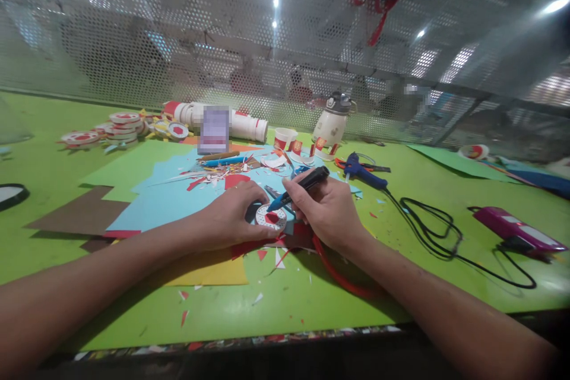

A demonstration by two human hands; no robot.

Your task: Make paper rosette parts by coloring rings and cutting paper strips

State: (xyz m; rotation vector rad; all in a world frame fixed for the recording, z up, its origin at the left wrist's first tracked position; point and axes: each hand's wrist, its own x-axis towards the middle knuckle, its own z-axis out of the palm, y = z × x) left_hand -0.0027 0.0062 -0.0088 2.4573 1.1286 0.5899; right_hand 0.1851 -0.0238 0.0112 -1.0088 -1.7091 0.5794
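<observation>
My right hand (pixel 327 211) is closed round a black marker with a blue tip (pixel 299 186), its tip resting on a small white paper disc with a red centre (pixel 272 218). My left hand (pixel 231 214) lies curled over the left side of that disc, its fingers pressing it onto the light blue paper sheet (pixel 164 196). Red and white paper scraps lie around both hands. A red loop of cord or strip (pixel 338 276) runs under my right wrist.
A blue glue gun (pixel 363 171) with a black cable (pixel 436 237) lies to the right, a pink device (pixel 519 230) beyond it. Finished paper discs (pixel 118 127), white tubes (pixel 231 122), a paper cup (pixel 284 138) and a white bottle (pixel 332 122) stand along the back by a perforated screen. Brown paper (pixel 82 214) lies left.
</observation>
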